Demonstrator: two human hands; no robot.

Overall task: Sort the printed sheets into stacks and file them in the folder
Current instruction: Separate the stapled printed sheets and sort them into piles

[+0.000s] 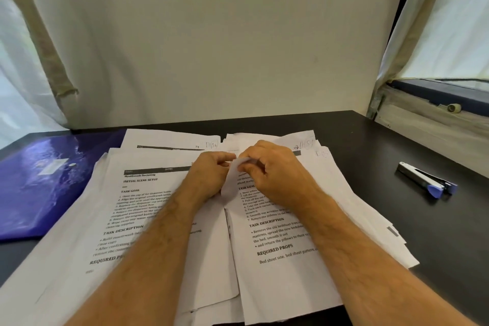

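Both hands, left and right, pinch one sheet's curled corner; a hasty tug could tear it or scatter the right stack.

Both hands, the left hand and right hand, meet ahead (forearms converging), fingers curled and pinching.

White sheets with black print, glossy purple folder, black table, white-blue stapler.

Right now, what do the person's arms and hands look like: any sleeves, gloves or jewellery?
Both forearms are bare and hairy up to the frame edge, no sleeves showing. The left hand and right hand wear no gloves; no watch, ring or wristband is visible.
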